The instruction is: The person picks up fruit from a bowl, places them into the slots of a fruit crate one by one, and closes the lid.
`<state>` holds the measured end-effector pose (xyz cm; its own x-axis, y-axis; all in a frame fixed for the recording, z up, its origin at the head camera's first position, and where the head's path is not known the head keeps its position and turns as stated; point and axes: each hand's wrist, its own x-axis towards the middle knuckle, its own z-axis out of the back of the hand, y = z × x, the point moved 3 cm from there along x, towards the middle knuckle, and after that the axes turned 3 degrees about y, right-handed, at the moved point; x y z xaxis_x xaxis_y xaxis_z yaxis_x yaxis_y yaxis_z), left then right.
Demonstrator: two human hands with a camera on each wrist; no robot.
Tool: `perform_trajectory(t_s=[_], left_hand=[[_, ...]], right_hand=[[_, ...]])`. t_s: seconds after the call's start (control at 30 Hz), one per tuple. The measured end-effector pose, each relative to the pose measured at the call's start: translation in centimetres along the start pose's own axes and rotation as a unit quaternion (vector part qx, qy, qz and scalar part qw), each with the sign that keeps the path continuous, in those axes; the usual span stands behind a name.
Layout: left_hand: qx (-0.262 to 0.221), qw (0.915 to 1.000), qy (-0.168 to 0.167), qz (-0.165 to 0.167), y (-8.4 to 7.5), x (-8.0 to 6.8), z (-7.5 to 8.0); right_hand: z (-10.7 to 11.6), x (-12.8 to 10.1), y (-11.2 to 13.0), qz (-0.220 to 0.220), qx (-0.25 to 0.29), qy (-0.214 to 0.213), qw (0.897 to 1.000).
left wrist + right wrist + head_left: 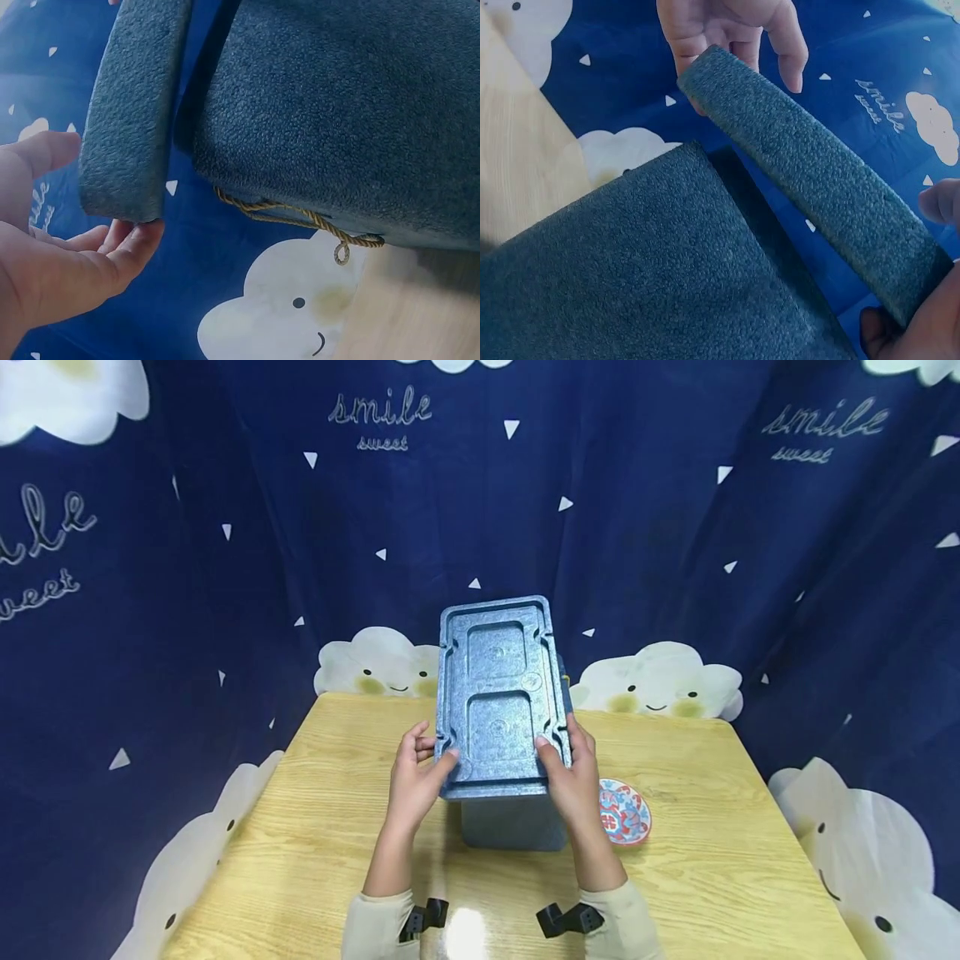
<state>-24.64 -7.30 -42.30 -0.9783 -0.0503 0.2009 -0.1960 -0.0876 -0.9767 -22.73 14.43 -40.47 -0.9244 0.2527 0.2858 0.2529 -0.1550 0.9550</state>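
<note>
Fingers [444, 766] of the left hand [411, 783] curl round one long edge of the blue foam lid [498, 693] while the right hand [573, 777] clasps the opposite edge, thumb on its moulded face, so the wide, light slab is steadied from both sides. The lid is tilted up off the foam box [513, 822], which stands on the bench [697, 860] just beside a patterned dish [626, 814]; its far edge probably still rests on the box rim, though that contact is hidden, and a cord [300, 217] hangs from the box

box [513, 822] mostly hidden behind lid [498, 693]
</note>
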Motion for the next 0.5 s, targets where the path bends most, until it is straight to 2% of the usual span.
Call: perform_trajectory(t_s=[0.33,0.5], left_hand=[[0.005,0.9994,0.029,-0.019,0.0,1.2,-1.1],[0.001,0.9991,0.035,-0.023,-0.2,1.4,-1.5]], right_hand=[[0.7,0.9,-0.7,-0.005,0.026,-0.01,1.0],[1.0,0.9,-0.8,-0.01,0.021,-0.008,1.0]])
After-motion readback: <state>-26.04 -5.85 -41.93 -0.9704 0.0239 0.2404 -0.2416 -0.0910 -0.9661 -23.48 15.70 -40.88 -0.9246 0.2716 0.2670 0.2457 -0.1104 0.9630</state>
